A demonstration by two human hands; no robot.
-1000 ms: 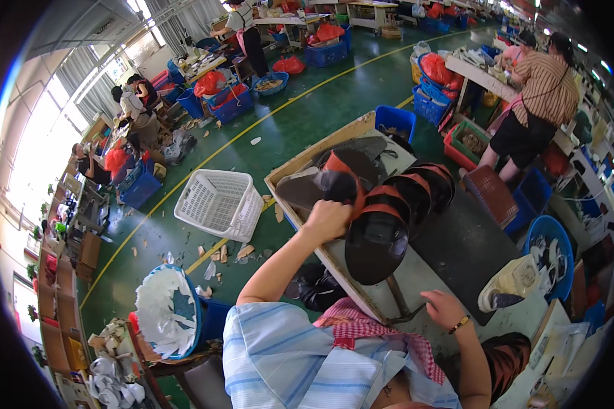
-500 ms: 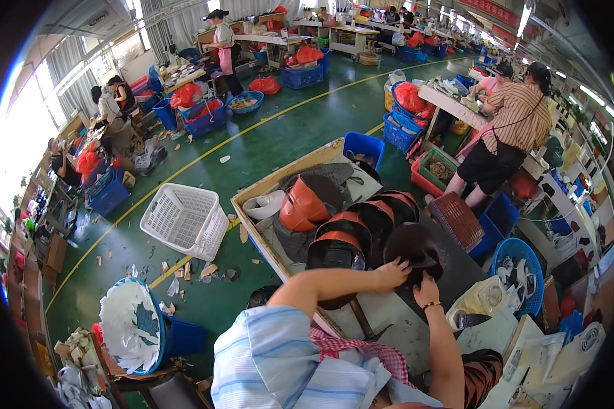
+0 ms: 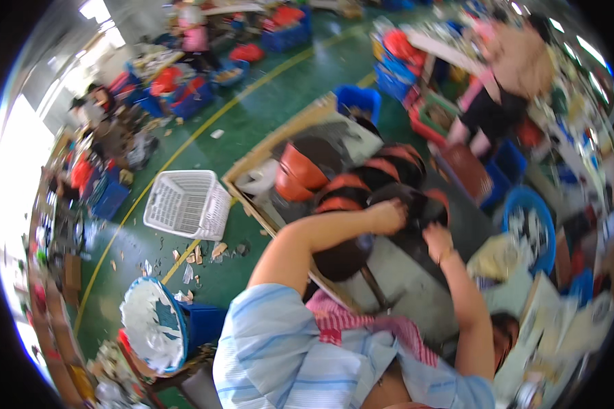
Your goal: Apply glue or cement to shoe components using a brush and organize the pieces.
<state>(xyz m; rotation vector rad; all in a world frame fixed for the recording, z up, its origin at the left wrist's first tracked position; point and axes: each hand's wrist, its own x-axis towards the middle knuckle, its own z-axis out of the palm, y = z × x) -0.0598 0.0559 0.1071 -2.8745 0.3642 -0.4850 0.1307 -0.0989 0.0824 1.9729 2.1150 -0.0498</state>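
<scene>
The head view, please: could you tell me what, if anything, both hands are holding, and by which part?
The left hand and right hand appear to hold a dark, curved piece by its near side; blur hides exact finger placement.

Basket: white all over. Floor round basket: green. Line past basket: yellow. Curved pieces, right of basket: black, orange bands. Held piece, farther right of basket: nearly black, bit of orange at edge. Tub, nearer than basket: blue rim. Scraps in it: white. Shirt, nearer and right of basket: pale blue, white, stripes. Basin, far right of basket: bright blue.
</scene>
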